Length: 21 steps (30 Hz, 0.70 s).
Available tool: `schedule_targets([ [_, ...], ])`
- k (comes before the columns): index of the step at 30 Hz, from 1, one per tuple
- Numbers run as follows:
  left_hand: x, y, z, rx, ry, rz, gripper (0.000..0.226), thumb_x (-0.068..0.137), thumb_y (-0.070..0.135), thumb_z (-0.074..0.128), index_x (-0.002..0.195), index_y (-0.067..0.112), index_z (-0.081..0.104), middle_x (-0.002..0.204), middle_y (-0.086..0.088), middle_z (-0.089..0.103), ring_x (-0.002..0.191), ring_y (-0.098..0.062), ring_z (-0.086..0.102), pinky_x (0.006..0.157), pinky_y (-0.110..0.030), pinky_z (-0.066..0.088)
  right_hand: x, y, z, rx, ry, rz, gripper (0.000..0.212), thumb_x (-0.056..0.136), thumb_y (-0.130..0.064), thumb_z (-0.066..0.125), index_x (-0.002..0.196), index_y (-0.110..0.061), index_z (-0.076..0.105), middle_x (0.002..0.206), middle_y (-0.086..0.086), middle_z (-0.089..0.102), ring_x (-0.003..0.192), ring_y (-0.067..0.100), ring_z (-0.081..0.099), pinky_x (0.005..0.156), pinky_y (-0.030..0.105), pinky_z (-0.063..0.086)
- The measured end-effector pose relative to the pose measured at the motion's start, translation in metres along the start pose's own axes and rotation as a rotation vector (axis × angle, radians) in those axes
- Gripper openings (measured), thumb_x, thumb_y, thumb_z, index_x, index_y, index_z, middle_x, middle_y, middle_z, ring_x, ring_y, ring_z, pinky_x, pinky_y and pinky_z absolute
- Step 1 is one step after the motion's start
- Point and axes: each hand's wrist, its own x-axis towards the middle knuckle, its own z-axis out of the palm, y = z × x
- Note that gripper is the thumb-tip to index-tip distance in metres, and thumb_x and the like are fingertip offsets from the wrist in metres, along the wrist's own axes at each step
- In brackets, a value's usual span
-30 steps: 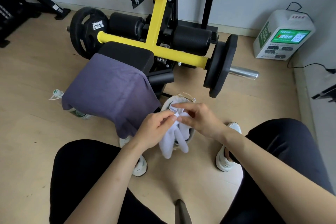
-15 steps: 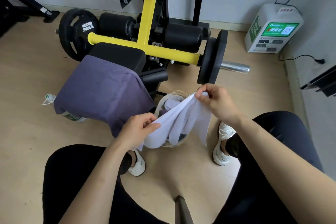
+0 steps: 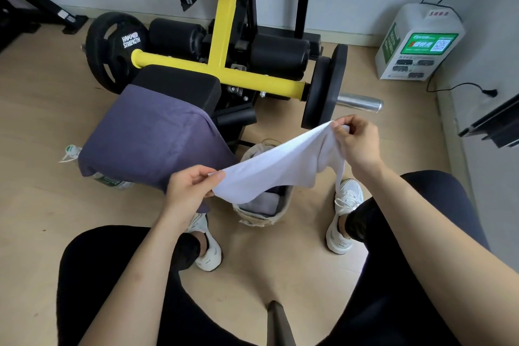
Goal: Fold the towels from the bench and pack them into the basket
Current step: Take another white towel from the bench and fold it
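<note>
Left hand: centre-left of the frame, the left hand [image 3: 191, 191] has thumb and curled fingers clamped on the near corner of the white towel [image 3: 275, 168].
Right hand: right of centre and higher up, the right hand [image 3: 356, 143] pinches the far corner, fingertips closed tight on the cloth.
White towel: up in the air, pulled out between the two hands, sagging a little in the middle, with a loose flap drooping below the right hand.
Basket: at centre on the floor, right under the towel, sits the basket [image 3: 261, 219]; only its pale near wall shows, and a folded grey cloth [image 3: 261, 203] lies inside.
Shoes: a white left shoe [image 3: 207, 250] and a white right shoe [image 3: 342, 219], one either side of the basket.
Purple towel: left of centre, the purple towel [image 3: 151, 137] drapes over the black bench pad [image 3: 179, 84], its lower corner hanging behind the left hand.
Bottle: a plastic bottle [image 3: 70, 152] pokes out at the towel's left edge, lying on the floor.
Machine: upper centre, a yellow frame [image 3: 224, 36] with a black weight plate [image 3: 109, 50] at its left end.
Upper right: a white box [image 3: 415, 42] with a green panel, against the wall.
</note>
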Motion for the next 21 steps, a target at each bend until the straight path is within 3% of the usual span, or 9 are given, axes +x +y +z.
schedule_targets([
  [2, -0.001, 0.002, 0.004, -0.125, -0.005, -0.04, 0.031, 0.075, 0.042, 0.08, 0.086, 0.014, 0.077, 0.091, -0.013, 0.076, 0.084, -0.024, 0.07, 0.085, -0.053, 0.058, -0.003, 0.0, 0.001, -0.013, -0.008, 0.008, 0.01, 0.092, -0.019, 0.062, 0.085, -0.017, 0.068, 0.08, 0.0, 0.066, 0.073, 0.016, 0.059, 0.064, 0.028, 0.051],
  [6, -0.008, 0.011, 0.023, -0.385, -0.063, -0.094, 0.017, 0.098, 0.017, 0.063, 0.103, 0.003, 0.072, 0.105, -0.016, 0.073, 0.103, -0.027, 0.067, 0.089, -0.041, 0.055, -0.018, -0.002, 0.007, 0.027, -0.092, -0.009, 0.005, 0.092, -0.015, 0.065, 0.09, -0.013, 0.069, 0.076, -0.002, 0.066, 0.068, 0.01, 0.059, 0.063, 0.026, 0.051],
  [10, -0.017, 0.019, 0.039, -0.446, -0.075, -0.104, 0.021, 0.101, 0.014, 0.06, 0.116, 0.002, 0.069, 0.122, -0.021, 0.07, 0.119, -0.033, 0.066, 0.104, -0.048, 0.052, -0.041, -0.006, 0.014, 0.151, -0.267, -0.047, 0.006, 0.092, -0.004, 0.065, 0.09, 0.002, 0.068, 0.077, 0.006, 0.066, 0.066, 0.013, 0.06, 0.057, 0.022, 0.05],
  [14, -0.024, 0.024, 0.05, -0.434, -0.081, -0.063, 0.018, 0.099, 0.009, 0.062, 0.114, 0.006, 0.072, 0.108, -0.01, 0.074, 0.105, -0.024, 0.07, 0.094, -0.04, 0.058, -0.057, -0.01, 0.019, 0.335, -0.465, 0.048, 0.001, 0.09, -0.003, 0.068, 0.091, -0.003, 0.069, 0.076, 0.007, 0.069, 0.068, 0.017, 0.064, 0.065, 0.029, 0.055],
  [17, -0.031, 0.024, 0.058, -0.444, -0.06, -0.035, 0.017, 0.097, 0.004, 0.063, 0.11, 0.007, 0.073, 0.102, -0.006, 0.076, 0.1, -0.02, 0.07, 0.091, -0.035, 0.059, -0.07, -0.013, 0.022, 0.451, -0.643, 0.106, 0.017, 0.087, 0.006, 0.066, 0.101, -0.003, 0.07, 0.087, 0.014, 0.071, 0.076, 0.022, 0.067, 0.072, 0.032, 0.058],
  [21, -0.039, 0.021, 0.064, -0.401, -0.024, -0.017, 0.017, 0.095, 0.006, 0.067, 0.109, 0.011, 0.077, 0.108, -0.006, 0.079, 0.104, -0.021, 0.074, 0.096, -0.04, 0.057, -0.083, -0.018, 0.024, 0.487, -0.812, 0.095, 0.033, 0.087, 0.019, 0.054, 0.114, 0.004, 0.066, 0.105, 0.022, 0.071, 0.094, 0.028, 0.071, 0.082, 0.033, 0.059],
])
